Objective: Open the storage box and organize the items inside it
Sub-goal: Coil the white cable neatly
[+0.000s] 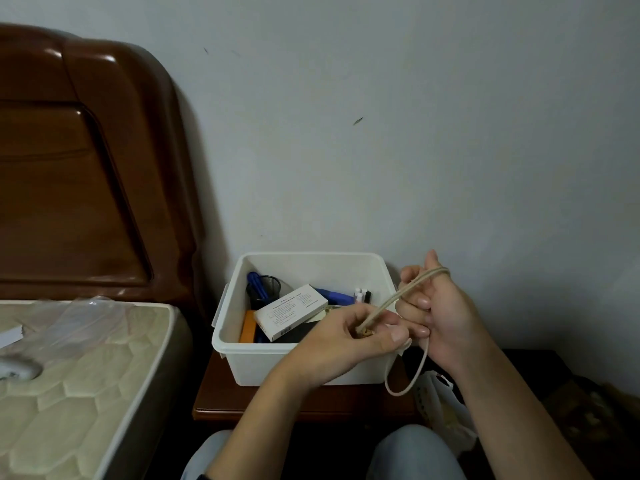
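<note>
The storage box, white plastic with no lid on it, sits on a brown wooden nightstand against the wall, just beside a bed's wooden headboard. Inside it lie a black mesh pen cup holding a blue item, a white carton tilted across the middle, an orange item at the near left, a blue item toward the back, and small white and black pieces at the back right. Both hands are in front of the box's near right corner, above its rim. The left hand has its fingers curled, pinching one end of a beige cord between thumb and fingertips. The right hand is raised with fingers bent, and the cord is looped around them near the tips; a slack loop of cord hangs down below the hands in front of the box wall. A quilted mattress lies at left.
</note>
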Action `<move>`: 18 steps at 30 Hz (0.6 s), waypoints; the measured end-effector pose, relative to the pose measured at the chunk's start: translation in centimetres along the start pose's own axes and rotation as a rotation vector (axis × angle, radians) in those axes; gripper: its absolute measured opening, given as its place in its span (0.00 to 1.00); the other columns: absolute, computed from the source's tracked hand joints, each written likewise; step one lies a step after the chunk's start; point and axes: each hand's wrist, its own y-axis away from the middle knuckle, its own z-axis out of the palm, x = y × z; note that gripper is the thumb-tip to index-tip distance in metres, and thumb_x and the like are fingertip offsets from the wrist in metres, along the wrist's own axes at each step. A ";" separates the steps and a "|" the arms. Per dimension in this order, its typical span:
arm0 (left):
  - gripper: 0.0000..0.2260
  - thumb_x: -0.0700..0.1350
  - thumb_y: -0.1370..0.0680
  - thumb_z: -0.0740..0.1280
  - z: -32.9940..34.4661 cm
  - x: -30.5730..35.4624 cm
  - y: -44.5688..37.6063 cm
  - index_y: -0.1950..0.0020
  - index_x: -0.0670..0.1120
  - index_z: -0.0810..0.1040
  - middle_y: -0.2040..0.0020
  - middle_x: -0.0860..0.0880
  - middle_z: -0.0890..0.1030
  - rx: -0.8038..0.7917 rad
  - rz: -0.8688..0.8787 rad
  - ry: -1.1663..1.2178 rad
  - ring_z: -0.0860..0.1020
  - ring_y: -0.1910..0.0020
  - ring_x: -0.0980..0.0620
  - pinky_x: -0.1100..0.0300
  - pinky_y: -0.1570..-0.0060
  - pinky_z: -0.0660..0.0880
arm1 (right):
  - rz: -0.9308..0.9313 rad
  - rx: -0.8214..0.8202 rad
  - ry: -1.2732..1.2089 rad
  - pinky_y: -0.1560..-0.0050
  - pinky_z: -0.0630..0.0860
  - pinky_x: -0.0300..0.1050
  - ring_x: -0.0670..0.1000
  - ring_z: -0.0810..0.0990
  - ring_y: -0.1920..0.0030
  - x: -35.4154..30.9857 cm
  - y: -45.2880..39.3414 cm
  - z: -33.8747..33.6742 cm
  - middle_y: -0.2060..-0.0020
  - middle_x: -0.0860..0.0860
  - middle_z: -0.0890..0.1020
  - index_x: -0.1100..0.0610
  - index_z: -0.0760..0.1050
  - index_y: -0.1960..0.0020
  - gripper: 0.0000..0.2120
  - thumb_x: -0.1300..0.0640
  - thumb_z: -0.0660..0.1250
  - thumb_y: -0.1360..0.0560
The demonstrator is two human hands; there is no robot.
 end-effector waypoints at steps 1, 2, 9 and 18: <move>0.13 0.49 0.21 0.76 0.0 -0.1 -0.1 0.41 0.42 0.84 0.52 0.49 0.85 0.033 0.014 -0.003 0.82 0.51 0.57 0.68 0.47 0.77 | -0.001 0.001 0.001 0.83 0.58 0.35 0.44 0.56 0.82 0.0 -0.1 0.0 0.76 0.48 0.60 0.56 0.73 0.58 0.26 0.36 0.56 0.16; 0.11 0.48 0.21 0.76 0.0 -0.1 -0.1 0.46 0.41 0.85 0.57 0.47 0.83 0.080 0.029 -0.028 0.80 0.56 0.55 0.67 0.51 0.77 | 0.001 -0.007 -0.001 0.83 0.57 0.34 0.44 0.56 0.82 0.0 -0.1 -0.1 0.77 0.47 0.61 0.55 0.73 0.60 0.25 0.36 0.56 0.16; 0.19 0.58 0.22 0.71 -0.8 -0.9 -0.6 0.70 0.53 0.74 0.74 0.58 0.72 0.305 -0.076 -0.391 0.71 0.71 0.59 0.58 0.62 0.70 | -0.037 0.043 0.076 0.82 0.55 0.34 0.44 0.55 0.81 -0.3 -0.1 -0.5 0.76 0.48 0.60 0.52 0.75 0.67 0.26 0.44 0.57 0.13; 0.17 0.63 0.33 0.68 -0.4 -1.7 -0.9 0.67 0.51 0.71 0.73 0.59 0.72 0.282 -0.141 -0.454 0.70 0.71 0.61 0.57 0.62 0.68 | -0.162 0.132 0.187 0.79 0.53 0.33 0.44 0.55 0.80 0.0 0.1 -0.2 0.75 0.49 0.60 0.57 0.75 0.57 0.22 0.44 0.57 0.13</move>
